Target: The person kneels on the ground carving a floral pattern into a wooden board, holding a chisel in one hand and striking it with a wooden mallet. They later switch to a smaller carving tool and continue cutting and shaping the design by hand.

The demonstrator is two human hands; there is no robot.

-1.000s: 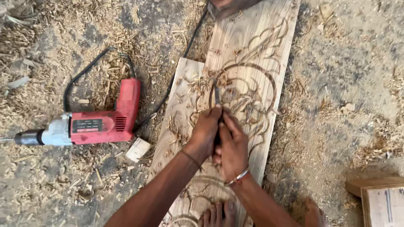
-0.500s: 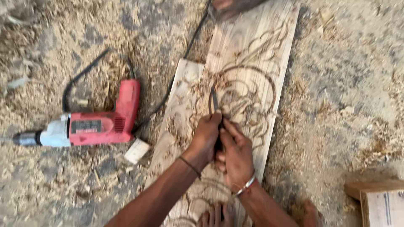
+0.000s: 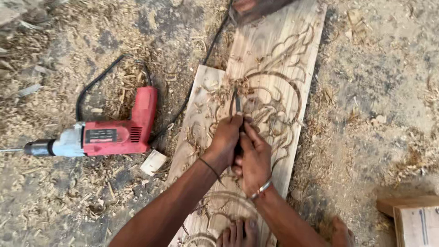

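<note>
Sawdust ground (image 3: 366,91), chisel (image 3: 236,103) seemingly two-handed.

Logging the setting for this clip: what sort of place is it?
Probably an outdoor woodcarving spot: a carved plank lies on dirt strewn with wood shavings, beside a red electric drill.

Single head view — looks steeply down, near, over plank (image 3: 274,77).
</note>
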